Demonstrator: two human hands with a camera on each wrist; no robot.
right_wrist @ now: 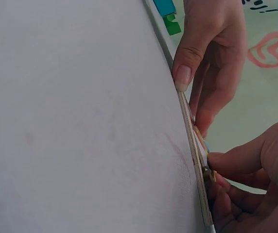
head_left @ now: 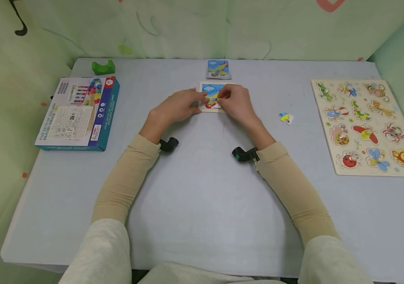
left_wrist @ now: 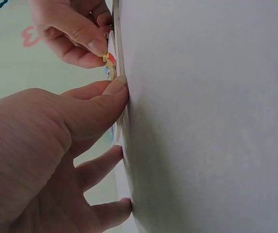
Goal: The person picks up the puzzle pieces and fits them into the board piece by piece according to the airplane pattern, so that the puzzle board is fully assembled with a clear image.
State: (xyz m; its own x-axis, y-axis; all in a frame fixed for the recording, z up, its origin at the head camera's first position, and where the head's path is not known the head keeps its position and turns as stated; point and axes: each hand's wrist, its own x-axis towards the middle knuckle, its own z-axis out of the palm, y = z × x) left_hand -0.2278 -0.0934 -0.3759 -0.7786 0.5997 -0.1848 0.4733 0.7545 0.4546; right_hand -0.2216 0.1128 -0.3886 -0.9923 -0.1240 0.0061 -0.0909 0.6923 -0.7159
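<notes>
A small wooden jigsaw puzzle (head_left: 213,88) with a blue, yellow and red picture lies in a pale tray on the table. My left hand (head_left: 182,104) holds it at the left side, thumb on the near edge of the tray and index finger on the picture; other fingertips rest lower down in the left wrist view. At the picture's right side, my right hand (head_left: 238,103) pinches a puzzle piece (right_wrist: 212,175) between thumb and fingers. The piece shows a tilted edge over the tray and is mostly covered by the fingertips.
Behind the tray lies a picture card (head_left: 218,69) with a yellow plane. One loose puzzle piece (head_left: 286,118) is to the right, before a wooden insect puzzle board (head_left: 369,126). On the left are a boxed toy (head_left: 75,114) and a green curved block (head_left: 103,68).
</notes>
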